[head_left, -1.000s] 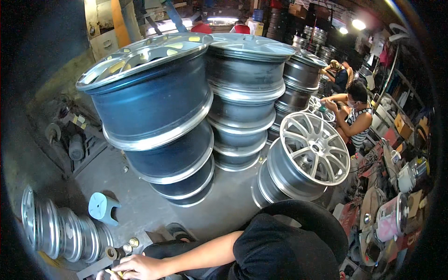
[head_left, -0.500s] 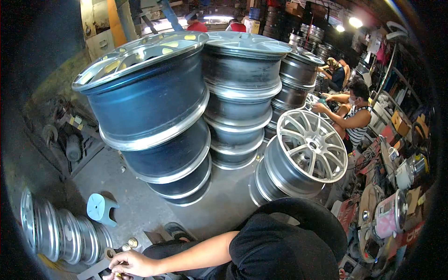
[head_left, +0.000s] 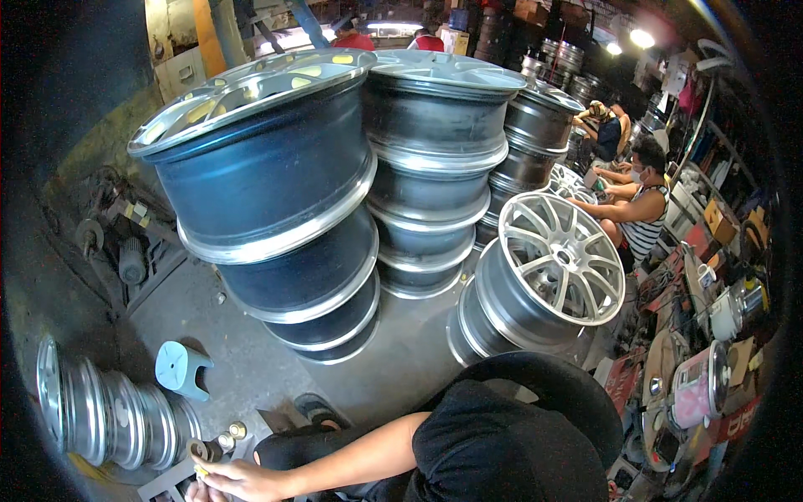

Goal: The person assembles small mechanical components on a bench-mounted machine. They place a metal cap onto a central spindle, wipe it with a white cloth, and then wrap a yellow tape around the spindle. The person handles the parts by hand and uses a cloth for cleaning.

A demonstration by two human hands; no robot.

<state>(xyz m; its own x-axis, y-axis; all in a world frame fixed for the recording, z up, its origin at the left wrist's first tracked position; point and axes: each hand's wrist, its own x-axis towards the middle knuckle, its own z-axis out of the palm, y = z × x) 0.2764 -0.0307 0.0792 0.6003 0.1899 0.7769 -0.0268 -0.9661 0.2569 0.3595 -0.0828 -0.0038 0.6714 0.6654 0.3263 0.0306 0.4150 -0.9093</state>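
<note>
Yellow piece [head_left: 202,471] in fingers [head_left: 219,483], pink container [head_left: 693,389] at right, contents hidden

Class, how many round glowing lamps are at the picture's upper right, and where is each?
2: the larger-looking lamp, and the smaller-looking lamp just left of it, slightly lower. More may be hidden.

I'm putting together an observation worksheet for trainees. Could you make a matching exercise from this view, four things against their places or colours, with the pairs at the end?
Column one
1. Small yellow piece
2. Low stool
3. Many-spoked silver wheel
4. Nearest co-worker's top

Column two
A. Light blue
B. At the fingertips of the right hand
C. Black and white stripes
D. On top of a short wheel stack

Pairs: 1-B, 2-A, 3-D, 4-C
</note>
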